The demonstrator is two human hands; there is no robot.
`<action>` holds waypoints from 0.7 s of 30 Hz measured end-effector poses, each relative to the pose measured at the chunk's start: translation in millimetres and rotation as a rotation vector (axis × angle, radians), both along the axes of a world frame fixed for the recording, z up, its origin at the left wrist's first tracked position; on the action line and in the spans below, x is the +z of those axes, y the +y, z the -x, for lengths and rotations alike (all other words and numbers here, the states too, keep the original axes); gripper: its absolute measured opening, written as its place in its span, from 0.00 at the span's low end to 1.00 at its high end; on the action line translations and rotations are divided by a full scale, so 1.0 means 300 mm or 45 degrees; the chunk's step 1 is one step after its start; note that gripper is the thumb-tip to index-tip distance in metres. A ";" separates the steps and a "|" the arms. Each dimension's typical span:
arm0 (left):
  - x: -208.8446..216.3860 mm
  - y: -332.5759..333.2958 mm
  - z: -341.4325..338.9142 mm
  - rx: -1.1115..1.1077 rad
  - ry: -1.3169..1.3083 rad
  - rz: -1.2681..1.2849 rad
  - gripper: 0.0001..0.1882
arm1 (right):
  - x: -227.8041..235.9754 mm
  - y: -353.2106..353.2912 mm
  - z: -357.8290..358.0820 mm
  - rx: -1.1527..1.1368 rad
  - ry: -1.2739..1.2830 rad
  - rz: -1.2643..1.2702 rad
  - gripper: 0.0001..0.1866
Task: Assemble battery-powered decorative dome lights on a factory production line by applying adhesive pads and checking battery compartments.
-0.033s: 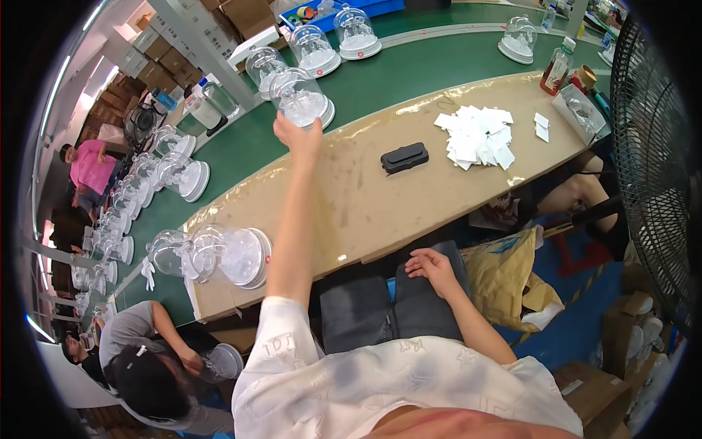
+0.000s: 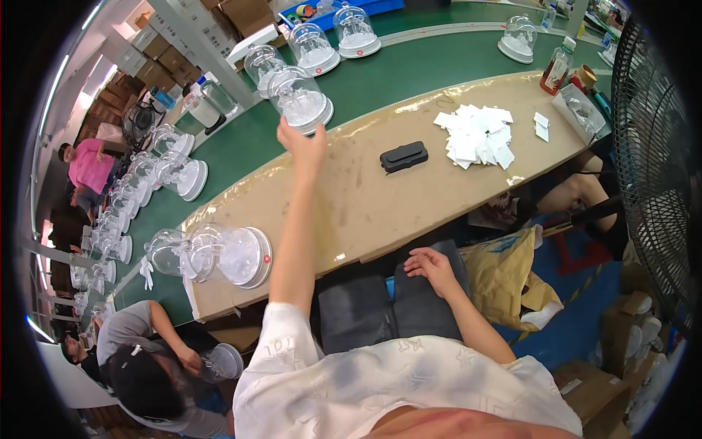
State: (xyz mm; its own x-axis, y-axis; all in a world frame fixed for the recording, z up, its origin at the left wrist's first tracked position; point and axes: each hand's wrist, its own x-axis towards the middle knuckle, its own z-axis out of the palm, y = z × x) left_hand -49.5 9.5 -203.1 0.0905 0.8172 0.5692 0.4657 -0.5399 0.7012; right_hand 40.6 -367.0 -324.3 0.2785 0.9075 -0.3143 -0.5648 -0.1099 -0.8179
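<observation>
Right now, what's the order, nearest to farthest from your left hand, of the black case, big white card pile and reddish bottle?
From the left hand:
1. Black case, to its right.
2. Big white card pile, past the case.
3. Reddish bottle, far right, toward the back.

On the brown-covered worktop (image 2: pixel 358 212) before me I see a black oblong case (image 2: pixel 404 156), with a loose heap of white cards (image 2: pixel 475 137) to its right. Beyond the cards stands a bottle of reddish liquid (image 2: pixel 557 73), and a black mesh fan (image 2: pixel 654 183) fills my right edge. A crumpled yellow bag (image 2: pixel 501 274) sits below. Far left, I see a person in pink (image 2: pixel 91 164); at the top, a blue bin (image 2: pixel 382 6).
</observation>
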 end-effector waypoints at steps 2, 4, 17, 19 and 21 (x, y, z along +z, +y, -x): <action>0.044 -0.279 0.003 -0.322 -0.186 0.329 0.40 | -0.007 -0.020 -0.033 -0.037 0.005 0.012 0.12; 0.005 -0.482 0.049 -0.550 -0.479 0.429 0.26 | -0.009 -0.031 -0.022 -0.065 0.027 0.024 0.12; -0.020 -0.793 0.089 -0.884 -0.528 0.680 0.03 | 0.027 -0.004 -0.037 -0.029 0.056 0.110 0.14; -0.040 -0.788 0.076 -0.865 -0.558 0.716 0.02 | 0.027 -0.011 -0.025 -0.063 0.110 0.094 0.14; -0.043 -0.791 0.069 -0.843 -0.254 0.574 0.02 | 0.028 -0.018 -0.031 -0.066 0.113 0.090 0.14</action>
State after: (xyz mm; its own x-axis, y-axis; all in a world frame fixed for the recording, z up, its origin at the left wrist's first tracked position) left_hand -70.0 -227.9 -216.1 0.5656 0.7840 0.2560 -0.0065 -0.3062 0.9519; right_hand 49.8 -372.4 -315.7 0.2925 0.8675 -0.4024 -0.6413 -0.1342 -0.7554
